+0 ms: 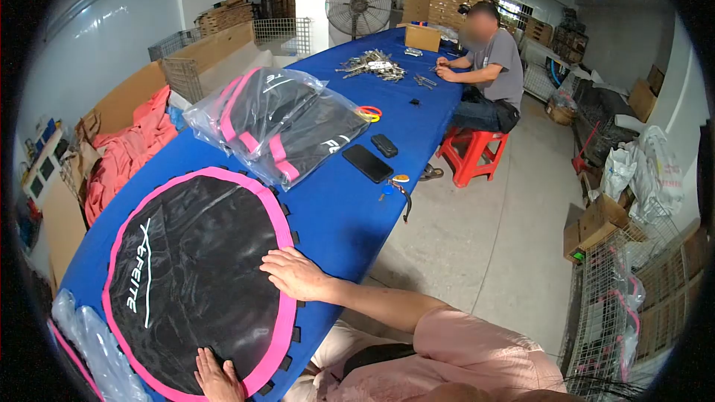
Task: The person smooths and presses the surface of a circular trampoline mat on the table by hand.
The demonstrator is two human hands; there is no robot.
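Note:
A round black mesh trampoline mat (208,268) with a pink border and white lettering lies flat on the blue-covered table (357,242). Short black tabs stick out around its edge. My right hand (298,274) rests palm down across the mat's pink border on the near side, fingers stretched out. Lower in the picture, my left hand (218,378) lies flat on the mat beside the border, its fingers extended and its wrist cut off by the frame. Neither hand grips anything.
Plastic-wrapped folded mats (283,123) lie beyond, near a phone (367,163), a small black case (384,145) and tape rolls (369,113). A person (499,67) sits on a red stool (473,155) beside a pile of metal parts (376,65). Wire cages (618,305) stand at right.

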